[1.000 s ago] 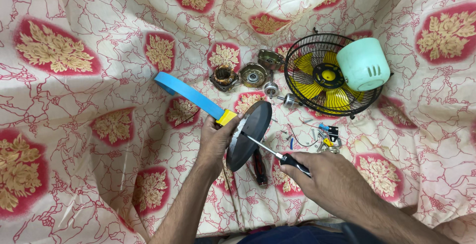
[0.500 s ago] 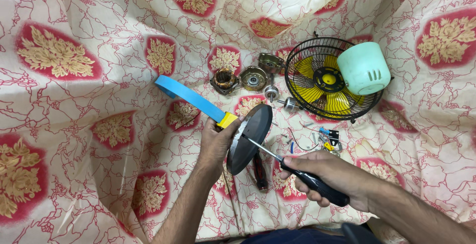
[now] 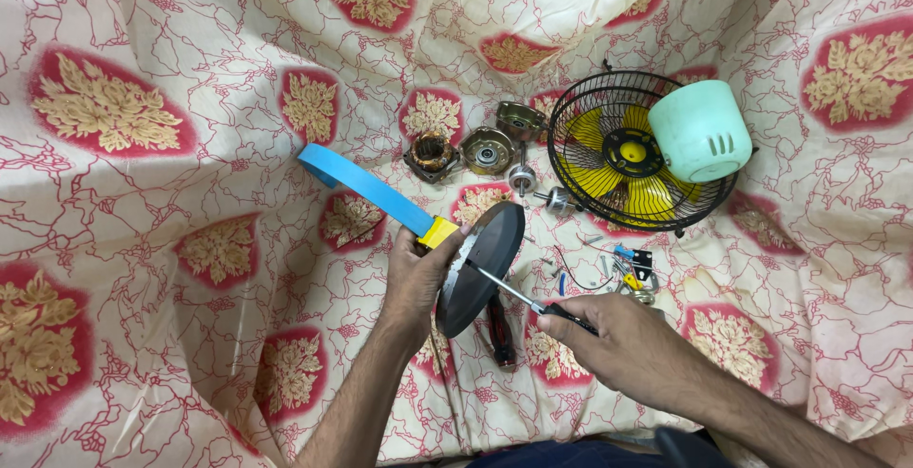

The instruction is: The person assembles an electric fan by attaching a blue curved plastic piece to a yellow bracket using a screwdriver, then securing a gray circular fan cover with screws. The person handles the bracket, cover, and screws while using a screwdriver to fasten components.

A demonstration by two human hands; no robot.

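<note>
Holding the round dark base (image 3: 480, 268) on its edge, my left hand (image 3: 418, 273) wraps around its left rim, just above the flowered cloth (image 3: 143, 240). A blue arm (image 3: 361, 183) with a yellow end (image 3: 438, 232) sticks out from the base, up and to the left. My right hand (image 3: 628, 344) is clenched around the black handle of a screwdriver (image 3: 533, 303). Its thin metal shaft points up and left, and its tip touches the flat face of the base, near the middle.

Under the base, on the cloth, lies another tool with a dark red handle (image 3: 499, 330). Small screws and bits of wire (image 3: 609, 268) lie just to the right of the base. Farther back I see a black wire cage with yellow fan blades (image 3: 618, 159) inside, and a pale green cover (image 3: 701, 131) rests on its right side. To the left of the cage sit the motor parts (image 3: 475, 149), one with copper wire and two round metal shells.
</note>
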